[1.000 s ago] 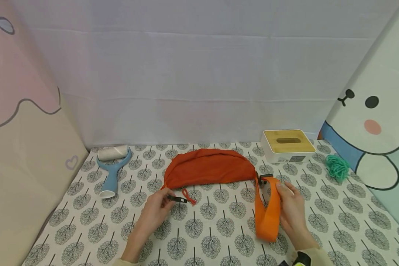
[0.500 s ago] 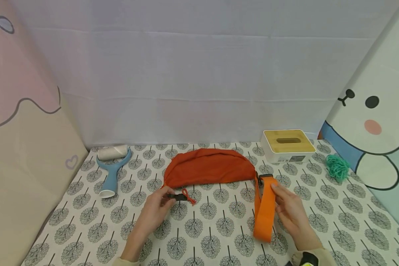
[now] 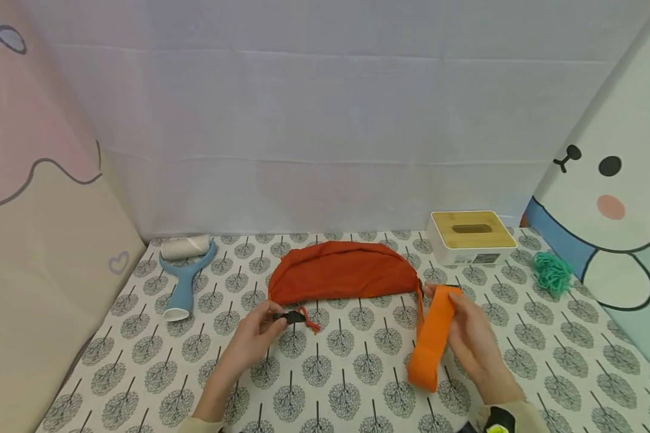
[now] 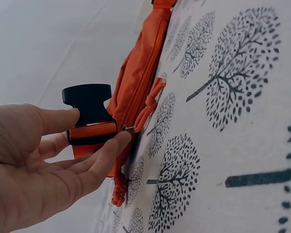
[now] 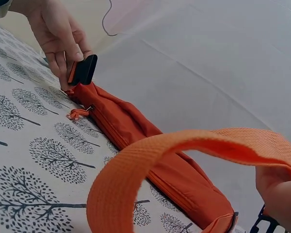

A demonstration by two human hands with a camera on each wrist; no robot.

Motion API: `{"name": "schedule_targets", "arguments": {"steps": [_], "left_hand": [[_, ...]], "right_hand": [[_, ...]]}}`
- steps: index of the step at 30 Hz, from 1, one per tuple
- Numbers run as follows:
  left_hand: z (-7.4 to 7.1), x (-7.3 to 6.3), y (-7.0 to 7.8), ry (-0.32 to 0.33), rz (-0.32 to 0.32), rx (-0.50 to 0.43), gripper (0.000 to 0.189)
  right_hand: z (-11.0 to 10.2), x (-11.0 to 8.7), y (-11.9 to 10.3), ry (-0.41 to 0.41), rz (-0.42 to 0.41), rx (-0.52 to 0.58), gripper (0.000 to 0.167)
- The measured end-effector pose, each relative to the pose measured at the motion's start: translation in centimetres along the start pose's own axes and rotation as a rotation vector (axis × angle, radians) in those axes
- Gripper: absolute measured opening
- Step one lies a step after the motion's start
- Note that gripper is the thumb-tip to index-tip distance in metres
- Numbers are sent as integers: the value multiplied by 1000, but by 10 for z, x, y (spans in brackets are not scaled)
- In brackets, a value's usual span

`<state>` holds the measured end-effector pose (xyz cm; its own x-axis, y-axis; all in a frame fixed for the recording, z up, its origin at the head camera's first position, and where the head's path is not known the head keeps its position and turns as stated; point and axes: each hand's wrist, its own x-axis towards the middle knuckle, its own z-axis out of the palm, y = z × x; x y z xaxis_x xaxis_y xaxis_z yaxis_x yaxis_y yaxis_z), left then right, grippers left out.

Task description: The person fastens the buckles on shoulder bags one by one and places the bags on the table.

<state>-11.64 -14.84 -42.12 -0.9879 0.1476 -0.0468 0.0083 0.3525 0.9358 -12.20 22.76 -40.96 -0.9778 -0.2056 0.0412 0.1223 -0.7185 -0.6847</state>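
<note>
A red-orange waist bag lies flat on the patterned cloth, its front zipper edge showing in both wrist views. At its left end my left hand pinches a black buckle half between thumb and fingers, with the short orange strap end threaded through its bar. The red zipper cord hangs just beyond that buckle. At the bag's right end my right hand holds the upper end of a looped orange strap. Beneath this hand a black pronged buckle part partly shows.
At the back left lies a blue-handled lint roller. A white tissue box with a wooden lid stands at the back right, beside a bundle of teal yarn. A pale curtain closes off the table's rear edge.
My left hand has turned the black buckle so its broad face shows. My right fingers have moved up around the strap's top, and the strap loop has swung slightly left.
</note>
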Motion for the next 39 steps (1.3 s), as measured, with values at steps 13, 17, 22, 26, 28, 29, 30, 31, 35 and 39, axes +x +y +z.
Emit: {"name": "schedule_targets", "arguments": {"steps": [13,17,22,26,28,29,30,31,35,39], "left_hand": [[-1,4,0,-41,-127,-276,14],[1,6,-1,-43,-178,-375,14],[2,7,-2,-75,-187,-521,16],[2,8,-3,-72,-186,-607,15],[2,8,-3,-63,-187,-645,13],[2,8,-3,-55,-191,-661,13],[2,8,-3,-45,-199,-674,11],[2,8,-3,-36,-202,-683,11],[3,8,-3,-4,-212,-708,10],[4,8,-2,13,-215,-760,6]], "right_hand": [[2,3,0,-55,-37,110,39],[2,4,0,-99,4,172,43],[5,4,0,-112,6,209,43],[8,3,2,-48,-27,184,33],[9,3,3,-10,-40,165,26],[10,3,3,7,-42,155,23],[10,3,3,22,-44,148,20],[11,3,3,37,-45,143,17],[13,4,4,79,-45,112,11],[15,4,5,122,-66,23,13]]}}
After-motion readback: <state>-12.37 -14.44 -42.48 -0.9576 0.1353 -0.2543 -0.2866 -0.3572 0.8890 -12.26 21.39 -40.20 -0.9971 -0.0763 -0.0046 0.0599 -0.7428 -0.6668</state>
